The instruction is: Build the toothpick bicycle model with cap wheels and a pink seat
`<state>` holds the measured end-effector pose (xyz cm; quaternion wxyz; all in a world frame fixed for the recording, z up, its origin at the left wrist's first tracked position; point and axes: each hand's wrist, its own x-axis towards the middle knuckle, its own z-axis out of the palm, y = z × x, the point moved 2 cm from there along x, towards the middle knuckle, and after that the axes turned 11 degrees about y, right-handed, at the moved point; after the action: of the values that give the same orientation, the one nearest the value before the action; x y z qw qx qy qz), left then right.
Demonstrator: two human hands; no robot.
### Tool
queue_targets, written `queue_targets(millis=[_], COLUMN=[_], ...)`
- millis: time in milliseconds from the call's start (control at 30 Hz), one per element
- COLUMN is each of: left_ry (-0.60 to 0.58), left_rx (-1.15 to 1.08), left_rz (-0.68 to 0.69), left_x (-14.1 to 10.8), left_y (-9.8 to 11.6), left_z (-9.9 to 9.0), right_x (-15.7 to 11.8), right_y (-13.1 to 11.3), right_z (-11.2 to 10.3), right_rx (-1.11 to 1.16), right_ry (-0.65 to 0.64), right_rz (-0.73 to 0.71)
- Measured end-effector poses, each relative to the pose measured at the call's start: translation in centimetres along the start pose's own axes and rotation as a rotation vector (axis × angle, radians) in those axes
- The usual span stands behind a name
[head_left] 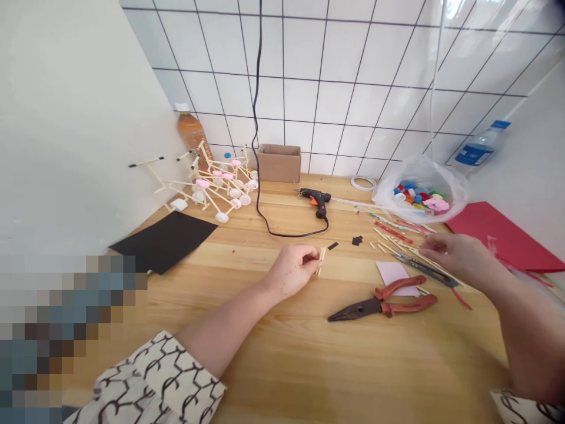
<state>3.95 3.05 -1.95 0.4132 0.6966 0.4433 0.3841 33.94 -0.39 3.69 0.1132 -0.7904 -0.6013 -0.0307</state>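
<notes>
My left hand (pixel 296 268) is closed in a pinch on a few short wooden sticks (pixel 322 262), held upright just above the middle of the table. Over on the right, my right hand (pixel 459 253) hovers at the loose wooden sticks, its fingers bent together; whatever may be between the fingertips is hidden. Beneath it lie pale sticks (pixel 385 237) and a long grey tool with a metal tip (pixel 426 268). Nearer to me are pliers with red handles (pixel 379 303), partly over a pale pink paper square (pixel 391 272).
A black glue gun (pixel 315 197) with its cord lies behind my left hand. Stick models with white wheels (pixel 222 217) and black paper (pixel 163 241) are at left. A cardboard box (pixel 279 164), tape roll (pixel 364 183), bag of bottle caps (pixel 379 191) and red paper (pixel 507 235) lie farther back and right.
</notes>
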Motion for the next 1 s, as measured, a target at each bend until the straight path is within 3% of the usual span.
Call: queue_targets(millis=[100, 200, 1000], left_ry=[-0.005, -0.012, -0.037], left_rx=[-0.077, -0.137, -0.412], left_rz=[-0.076, -0.126, -0.365], left_x=[0.1, 0.2, 0.1], left_y=[0.1, 0.2, -0.1], left_z=[-0.2, -0.3, -0.1], right_x=[0.1, 0.1, 0.2], right_y=[2.3, 3.0, 2.7], right_z=[0.6, 1.2, 2.5], right_rx=[-0.016, -0.002, -0.083], right_ry=[-0.039, -0.089, -0.104], right_rz=[0.045, 0.037, -0.029])
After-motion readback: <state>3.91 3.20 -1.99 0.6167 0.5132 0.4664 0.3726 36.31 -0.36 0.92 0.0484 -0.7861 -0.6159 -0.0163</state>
